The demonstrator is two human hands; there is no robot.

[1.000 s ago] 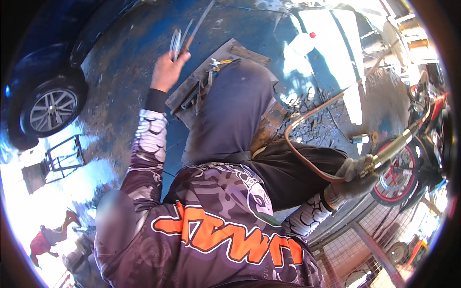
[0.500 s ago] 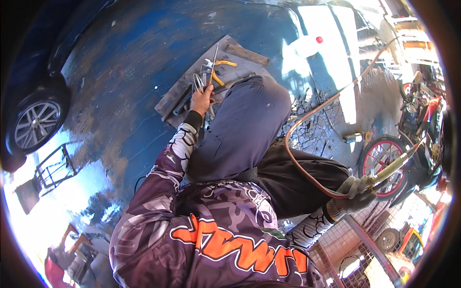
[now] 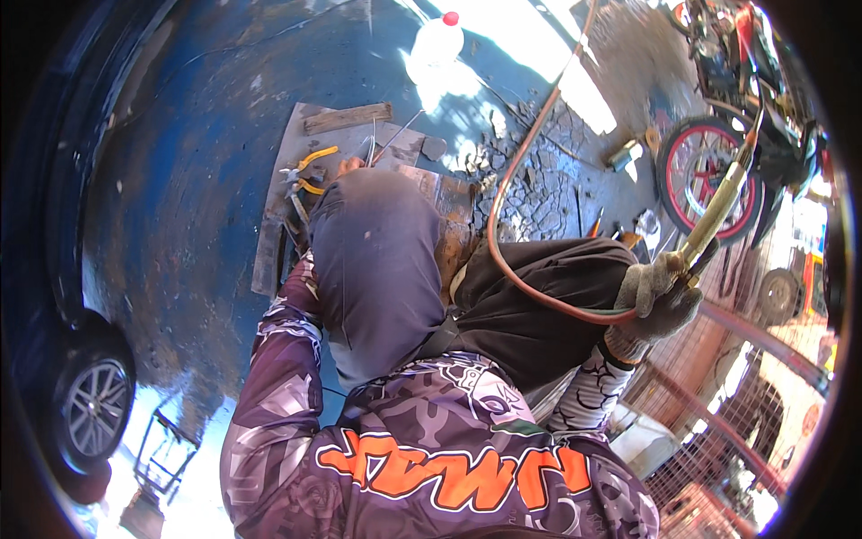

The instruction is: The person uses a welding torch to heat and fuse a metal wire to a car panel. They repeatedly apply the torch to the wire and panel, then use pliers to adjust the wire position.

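Note:
My right hand (image 3: 654, 292), in a grey knit glove, is closed round the lower end of a gas torch (image 3: 716, 216). The torch has a pale tan handle and a thin metal neck that points up and away at the right. A reddish-brown hose (image 3: 499, 216) loops from my right hand across to the far side. Most of my left hand (image 3: 349, 165) is hidden behind my raised knee; its bare fingertips show by the knee's far edge. From them a thin metal rod (image 3: 400, 134) sticks out to the far right. Pliers with yellow handles (image 3: 310, 171) lie beside the left hand.
Under the pliers is a low board (image 3: 278, 202) with a wood strip (image 3: 348, 118) on it. A clear jug with a red cap (image 3: 437, 45) stands beyond. A motorcycle wheel (image 3: 705, 180) is near the torch; a car wheel (image 3: 96, 409) stands at left.
The view has swung right. My left hand and the rod have gone behind my knee, the rod tilting rightward. The torch has come up steeper, still in my right hand.

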